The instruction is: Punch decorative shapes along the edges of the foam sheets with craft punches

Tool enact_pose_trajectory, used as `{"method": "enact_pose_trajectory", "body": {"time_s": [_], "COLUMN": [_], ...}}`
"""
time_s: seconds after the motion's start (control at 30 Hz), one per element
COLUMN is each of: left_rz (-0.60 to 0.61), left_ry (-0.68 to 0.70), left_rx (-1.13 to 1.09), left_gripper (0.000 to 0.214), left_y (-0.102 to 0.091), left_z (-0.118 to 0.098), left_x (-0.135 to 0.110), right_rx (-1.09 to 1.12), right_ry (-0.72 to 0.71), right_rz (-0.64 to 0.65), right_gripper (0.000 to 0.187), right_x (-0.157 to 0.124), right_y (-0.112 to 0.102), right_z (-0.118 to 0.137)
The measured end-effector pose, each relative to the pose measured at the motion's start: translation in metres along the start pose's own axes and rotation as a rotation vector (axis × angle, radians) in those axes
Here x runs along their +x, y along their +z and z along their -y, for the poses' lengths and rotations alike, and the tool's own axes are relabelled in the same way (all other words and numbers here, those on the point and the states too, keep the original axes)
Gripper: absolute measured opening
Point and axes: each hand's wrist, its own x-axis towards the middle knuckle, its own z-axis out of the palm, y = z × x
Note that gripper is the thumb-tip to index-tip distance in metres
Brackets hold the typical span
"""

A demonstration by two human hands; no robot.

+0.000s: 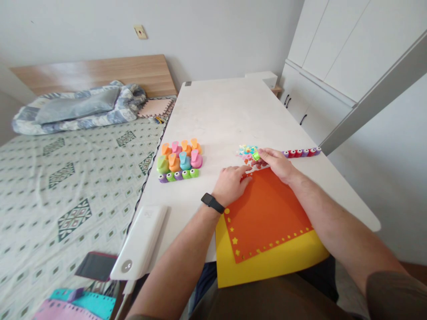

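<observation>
An orange foam sheet (267, 213) with star holes along its edges lies on a yellow sheet (267, 266) at the near edge of the white table (227, 111). My left hand (231, 184) rests flat on the orange sheet's far left corner, fingers stretched out; a black watch sits on that wrist. My right hand (275, 162) is closed on a small green punch (256, 155) at the sheet's far edge. Small coloured cut-out shapes (246, 152) lie just beyond it.
A group of coloured craft punches (180, 161) stands left of centre. A row of small red and purple punches (302, 152) lies right of my hand. A white flat device (142, 242) sits at the near left edge. A bed (66, 169) and a phone (96, 266) are to the left.
</observation>
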Motion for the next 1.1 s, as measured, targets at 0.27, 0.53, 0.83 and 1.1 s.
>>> {"method": "enact_pose_trajectory", "body": {"time_s": [0.27, 0.53, 0.83, 1.1], "left_rz": [0.042, 0.031, 0.001, 0.056], "left_ry": [0.013, -0.028, -0.070, -0.090], "left_rx": [0.072, 0.055, -0.001, -0.086], "left_gripper": [0.047, 0.049, 0.030, 0.035], "left_y": [0.001, 0.001, -0.008, -0.021], "left_z": [-0.004, -0.005, 0.004, 0.014], "left_x": [0.003, 0.003, -0.003, -0.013], "right_rx": [-0.063, -0.047, -0.102, -0.155], "right_ry": [-0.001, 0.014, -0.011, -0.013], "right_rz": [0.013, 0.002, -0.152, -0.194], "right_gripper": [0.048, 0.047, 0.051, 0.054], "right_x": [0.000, -0.001, 0.001, 0.002], "right_y": [0.002, 0.002, -0.001, -0.001], "right_z": [-0.001, -0.001, -0.001, -0.002]}}
